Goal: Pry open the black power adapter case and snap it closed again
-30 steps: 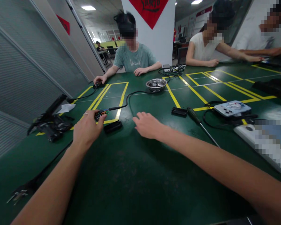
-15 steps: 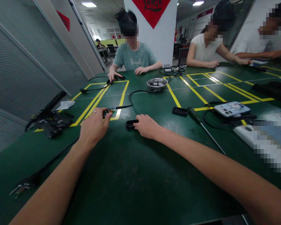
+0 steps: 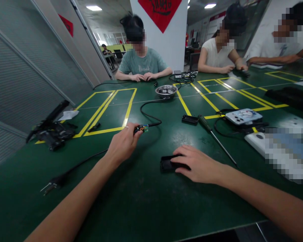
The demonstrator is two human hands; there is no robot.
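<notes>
My left hand (image 3: 123, 141) is closed on a small circuit board (image 3: 142, 128) with coloured parts, held just above the table. A black cable (image 3: 151, 116) runs from the board's far end, and a power plug (image 3: 52, 185) lies on a cord trailing back past my left wrist. My right hand (image 3: 194, 164) grips a black plastic case half (image 3: 168, 163) that rests open side up on the table, its fingers covering the right end. Beyond it lie another black case piece (image 3: 190, 119) and a screwdriver (image 3: 204, 122) with a long metal shaft.
A steel bowl (image 3: 166, 91) with small dark pieces in it stands further back. At left are black plastic parts (image 3: 58, 132); a small black piece (image 3: 94, 127) lies by the yellow tape. A phone (image 3: 243, 116) and cables are at right. Co-workers sit across.
Both hands have moved right and nearer to me, the left with the circuit board and its cable, the right with the case half. A small black piece shows where my left hand was.
</notes>
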